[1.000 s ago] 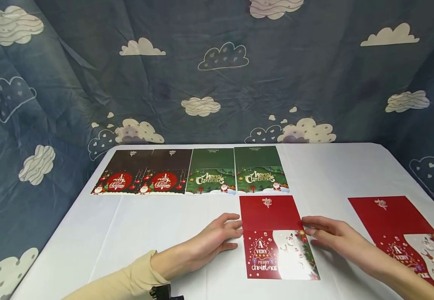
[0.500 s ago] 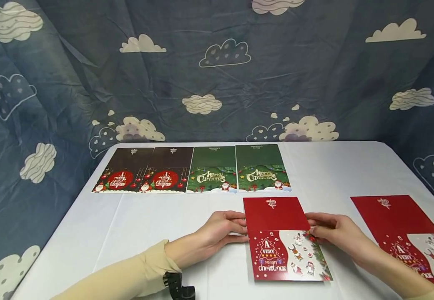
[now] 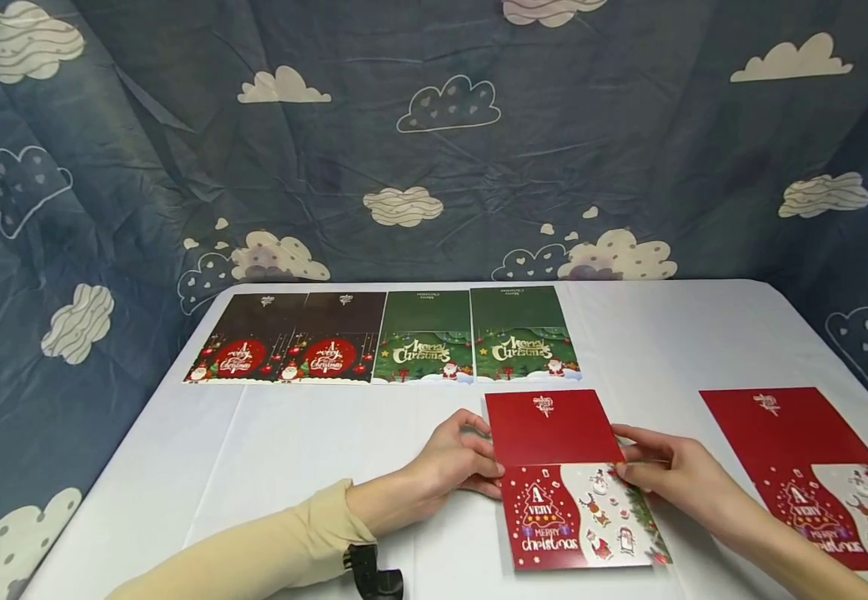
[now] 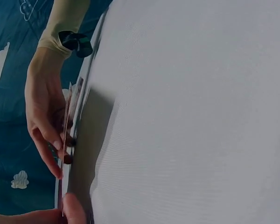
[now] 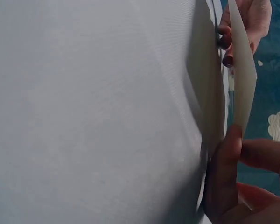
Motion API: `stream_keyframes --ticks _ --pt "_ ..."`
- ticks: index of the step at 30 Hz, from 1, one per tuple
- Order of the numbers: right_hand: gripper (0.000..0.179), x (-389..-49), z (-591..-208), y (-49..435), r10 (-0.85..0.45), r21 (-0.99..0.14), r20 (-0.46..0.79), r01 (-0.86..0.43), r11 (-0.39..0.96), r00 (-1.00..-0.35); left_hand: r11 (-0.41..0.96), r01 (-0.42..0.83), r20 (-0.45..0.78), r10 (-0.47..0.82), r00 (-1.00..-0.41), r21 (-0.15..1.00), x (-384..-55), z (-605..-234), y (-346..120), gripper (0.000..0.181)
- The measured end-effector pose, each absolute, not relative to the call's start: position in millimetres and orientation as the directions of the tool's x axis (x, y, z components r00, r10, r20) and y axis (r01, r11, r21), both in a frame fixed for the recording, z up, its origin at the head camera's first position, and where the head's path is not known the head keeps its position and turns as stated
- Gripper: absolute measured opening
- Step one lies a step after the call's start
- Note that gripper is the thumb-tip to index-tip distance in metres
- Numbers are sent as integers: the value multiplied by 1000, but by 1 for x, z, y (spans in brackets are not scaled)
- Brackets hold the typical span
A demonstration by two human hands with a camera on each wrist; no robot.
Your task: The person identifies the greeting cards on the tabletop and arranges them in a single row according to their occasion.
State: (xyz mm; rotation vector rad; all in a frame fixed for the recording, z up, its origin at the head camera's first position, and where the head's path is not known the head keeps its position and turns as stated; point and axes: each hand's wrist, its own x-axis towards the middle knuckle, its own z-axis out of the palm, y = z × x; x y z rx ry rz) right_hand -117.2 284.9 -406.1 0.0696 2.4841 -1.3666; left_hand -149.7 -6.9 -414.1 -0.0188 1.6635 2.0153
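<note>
A red Christmas card (image 3: 554, 437), unfolded flat with a white panel of small figures, is held slightly above the white table. My left hand (image 3: 452, 467) pinches its left edge, thumb on top. At the right edge, my right hand (image 3: 677, 473) grips the card between thumb and fingers. The left wrist view shows the card (image 4: 66, 126) edge-on, with the right hand (image 4: 43, 100) beyond and the left fingertips (image 4: 73, 209) below. In the right wrist view, the pale underside of the card (image 5: 244, 74) shows between both hands, bowed a little.
A matching red card (image 3: 786, 433) lies at the right, partly behind the right forearm. Along the back lie two dark cards (image 3: 272, 312) and two green cards (image 3: 428, 310) in a row. A cloud-patterned cloth (image 3: 328, 167) hangs behind the white table (image 3: 313, 450).
The red card has moved slightly right and come up off the table, both hands staying at its edges. The glare on its white panel is gone. The other cards have not moved.
</note>
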Motion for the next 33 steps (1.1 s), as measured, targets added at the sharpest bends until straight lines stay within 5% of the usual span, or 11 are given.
stream_keyframes --ticks 13,33 --pt "73 -120 -401 302 -54 -841 -191 136 523 -980 -122 -311 -239 404 -883 943 -168 -396 13 55" --pt "67 -165 -385 352 -3 -836 -68 55 547 -998 -252 -300 -222 296 -929 920 -227 -395 69 34"
